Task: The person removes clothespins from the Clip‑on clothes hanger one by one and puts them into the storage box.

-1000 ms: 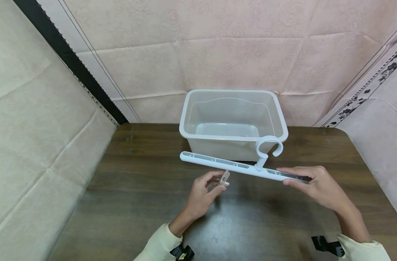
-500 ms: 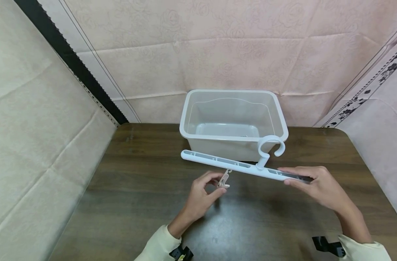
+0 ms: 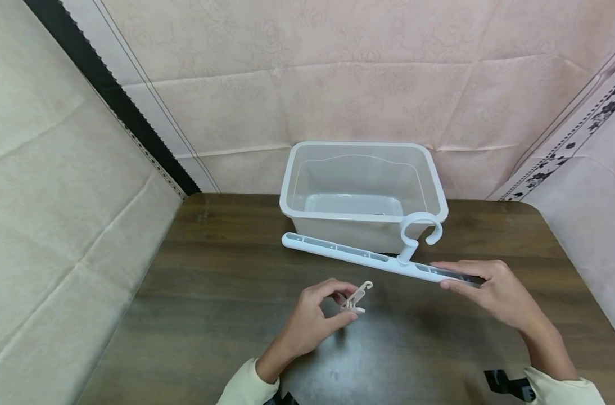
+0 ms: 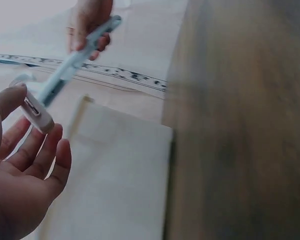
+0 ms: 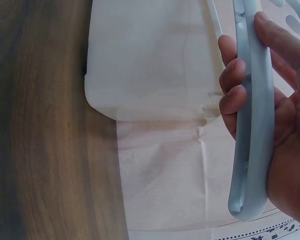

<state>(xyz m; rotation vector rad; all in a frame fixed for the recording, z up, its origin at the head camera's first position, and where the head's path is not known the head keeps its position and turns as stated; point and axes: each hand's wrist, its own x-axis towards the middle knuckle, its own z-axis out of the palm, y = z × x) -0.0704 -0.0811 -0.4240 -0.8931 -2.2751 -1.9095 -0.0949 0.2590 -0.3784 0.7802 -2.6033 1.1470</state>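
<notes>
My right hand [image 3: 489, 284] grips one end of a pale blue plastic hanger [image 3: 348, 254], its hook curling up near the middle. In the right wrist view the fingers wrap round the hanger's grooved bar [image 5: 255, 125]. Between thumb and fingers, my left hand [image 3: 320, 315] pinches a small white clothespin [image 3: 355, 298] with a hooked tip. The clothespin is apart from the hanger, below and in front of the bar in the head view. Up close in the left wrist view, the clothespin [image 4: 37, 112] overlaps the hanger's near part.
A whitish plastic bin [image 3: 363, 216] stands at the back of the wooden table [image 3: 211, 315], behind the hanger. Pale patterned cloth [image 3: 368, 95] hangs beyond the table's back edge and along both sides.
The left hand has drawn the clothespin away from the hanger's bar, down and slightly right in the head view, and the clip's hooked end now shows. Right hand and hanger stay nearly still.
</notes>
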